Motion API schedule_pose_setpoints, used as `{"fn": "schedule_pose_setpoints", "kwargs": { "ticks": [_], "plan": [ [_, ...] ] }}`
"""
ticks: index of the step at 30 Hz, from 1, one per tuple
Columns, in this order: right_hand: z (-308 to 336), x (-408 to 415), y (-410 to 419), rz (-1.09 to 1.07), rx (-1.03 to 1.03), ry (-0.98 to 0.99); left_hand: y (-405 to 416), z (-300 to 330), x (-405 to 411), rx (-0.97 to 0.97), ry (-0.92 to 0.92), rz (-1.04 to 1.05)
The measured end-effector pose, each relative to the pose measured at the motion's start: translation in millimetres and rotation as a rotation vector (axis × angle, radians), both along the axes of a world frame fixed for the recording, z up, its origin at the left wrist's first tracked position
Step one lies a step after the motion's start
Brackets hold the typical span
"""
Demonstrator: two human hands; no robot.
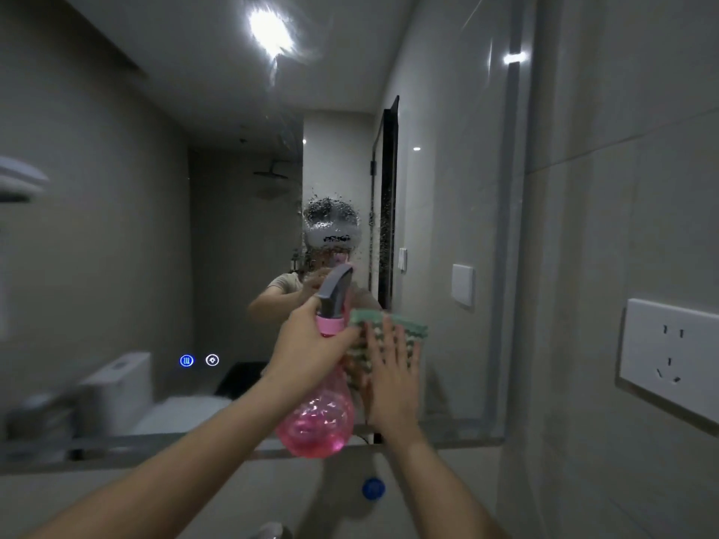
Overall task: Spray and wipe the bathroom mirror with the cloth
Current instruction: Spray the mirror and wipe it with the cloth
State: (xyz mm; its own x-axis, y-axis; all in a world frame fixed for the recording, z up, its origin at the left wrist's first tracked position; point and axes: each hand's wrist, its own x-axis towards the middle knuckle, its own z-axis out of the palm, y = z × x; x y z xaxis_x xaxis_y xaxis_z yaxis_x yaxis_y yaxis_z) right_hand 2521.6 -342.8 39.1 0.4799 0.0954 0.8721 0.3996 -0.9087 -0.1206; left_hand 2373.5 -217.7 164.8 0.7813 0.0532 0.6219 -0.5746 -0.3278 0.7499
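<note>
The bathroom mirror (155, 235) fills the wall ahead, with a patch of spray droplets (334, 223) at its centre. My left hand (307, 344) grips the neck of a pink spray bottle (317, 418) with a grey trigger head, its nozzle pointing at the glass. Just right of the bottle, my right hand (393, 379) presses a green and white striped cloth (389, 332) flat against the lower mirror, fingers spread over it. Part of the cloth is hidden behind the hand.
Two lit touch buttons (199, 360) glow on the mirror's lower left. A white wall socket (669, 355) and a white switch plate (463, 285) are on the tiled wall to the right. A blue cap (373, 489) and a tap top (272, 531) sit below the mirror's edge.
</note>
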Motion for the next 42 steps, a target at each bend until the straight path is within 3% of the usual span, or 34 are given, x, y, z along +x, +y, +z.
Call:
{"fn": "schedule_pose_setpoints", "kwargs": {
  "ticks": [4, 12, 19, 28, 35, 42],
  "plan": [
    [76, 19, -13, -0.202, 0.121, -0.043, 26, 5, 0, -0.008, -0.018, 0.136],
    [139, 26, -41, -0.253, 0.107, -0.059, 60, 24, 9, -0.004, -0.064, 0.178],
    [128, 21, 8, -0.18, 0.256, -0.038, 74, 21, 21, -0.062, -0.069, 0.194],
    [2, 17, 123, -0.041, -0.23, -0.181, 138, -16, -6, -0.054, -0.063, 0.345],
    [-9, 19, 73, 0.027, -0.473, -0.262, 141, -42, -8, -0.046, 0.029, 0.32],
    [-16, 19, -38, -0.166, -0.279, -0.142, 80, -63, 9, -0.018, 0.052, 0.175]
  ]
}}
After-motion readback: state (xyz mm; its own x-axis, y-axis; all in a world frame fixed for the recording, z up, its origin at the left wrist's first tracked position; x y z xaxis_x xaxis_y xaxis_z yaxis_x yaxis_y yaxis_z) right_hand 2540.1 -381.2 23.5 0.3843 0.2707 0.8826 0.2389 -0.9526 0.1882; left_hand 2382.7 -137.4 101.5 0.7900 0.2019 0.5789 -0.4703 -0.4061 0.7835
